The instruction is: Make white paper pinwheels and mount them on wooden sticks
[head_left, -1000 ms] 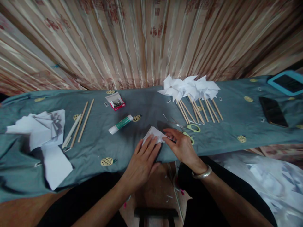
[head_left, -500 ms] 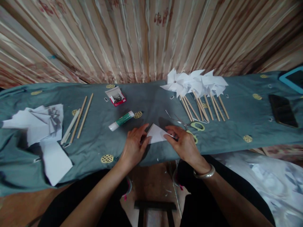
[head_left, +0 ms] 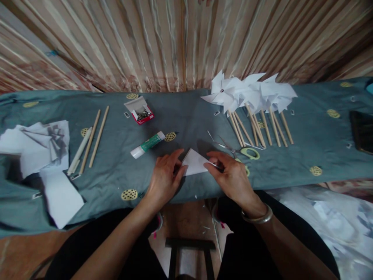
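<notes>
A folded white paper triangle point(head_left: 194, 162) lies near the front edge of the cloth-covered table point(head_left: 180, 116), its peak pointing away from me. My left hand point(head_left: 167, 173) grips its left side between thumb and fingers. At the right corner, my right hand point(head_left: 230, 173) pinches the paper, with a silver bangle on that wrist. Just beyond the right hand lie scissors point(head_left: 250, 153) with light green handles, blades spread, one handle partly hidden by the hand. A green and white glue stick point(head_left: 147, 144) rests beyond my left hand.
Several white paper pinwheels point(head_left: 230, 91) on wooden sticks lie at the back right. An open red box point(head_left: 142, 113) of small metal pieces stands back left. Loose wooden sticks point(head_left: 99, 136) and white papers point(head_left: 62, 198) are at left, a dark phone point(head_left: 361, 130) far right.
The view has shifted slightly, so the table's things sit a little differently in the picture. Both hands stay on the paper triangle, which keeps nearly the same shape.
</notes>
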Available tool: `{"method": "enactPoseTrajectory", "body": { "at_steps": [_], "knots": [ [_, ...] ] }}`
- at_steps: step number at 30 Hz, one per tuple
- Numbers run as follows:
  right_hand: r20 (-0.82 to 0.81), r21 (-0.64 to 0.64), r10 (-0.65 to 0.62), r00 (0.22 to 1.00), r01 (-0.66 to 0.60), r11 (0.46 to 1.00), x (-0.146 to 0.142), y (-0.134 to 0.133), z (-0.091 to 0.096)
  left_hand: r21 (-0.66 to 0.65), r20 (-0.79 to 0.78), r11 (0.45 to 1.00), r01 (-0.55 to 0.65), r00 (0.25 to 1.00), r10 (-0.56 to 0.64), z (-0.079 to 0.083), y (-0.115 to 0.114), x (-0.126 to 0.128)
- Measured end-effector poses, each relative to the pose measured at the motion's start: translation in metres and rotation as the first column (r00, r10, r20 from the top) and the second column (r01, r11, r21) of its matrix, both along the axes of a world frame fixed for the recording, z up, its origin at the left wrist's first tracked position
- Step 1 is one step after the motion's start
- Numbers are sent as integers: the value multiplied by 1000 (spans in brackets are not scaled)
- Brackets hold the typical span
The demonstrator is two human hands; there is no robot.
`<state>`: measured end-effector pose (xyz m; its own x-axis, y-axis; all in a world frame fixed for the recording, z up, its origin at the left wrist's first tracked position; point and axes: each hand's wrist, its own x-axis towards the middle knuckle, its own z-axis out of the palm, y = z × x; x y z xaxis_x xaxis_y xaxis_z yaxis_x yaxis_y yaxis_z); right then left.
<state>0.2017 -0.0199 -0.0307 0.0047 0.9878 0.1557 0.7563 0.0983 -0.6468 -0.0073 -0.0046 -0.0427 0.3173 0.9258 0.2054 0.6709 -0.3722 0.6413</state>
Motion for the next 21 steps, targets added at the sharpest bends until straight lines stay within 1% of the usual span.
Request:
{"method": "enactPoseTrajectory", "body": {
  "at_steps": [9,21],
  "knots": [
    [29,-13,-3,1000,3,1000,0,1,-1,-13,-45,1000,15,999,-15,-1,1,0],
    [47,1,14,999,-15,1000,-1,2,1,29,-58,1000,13,998,-11,0,2,1]
  ]
}}
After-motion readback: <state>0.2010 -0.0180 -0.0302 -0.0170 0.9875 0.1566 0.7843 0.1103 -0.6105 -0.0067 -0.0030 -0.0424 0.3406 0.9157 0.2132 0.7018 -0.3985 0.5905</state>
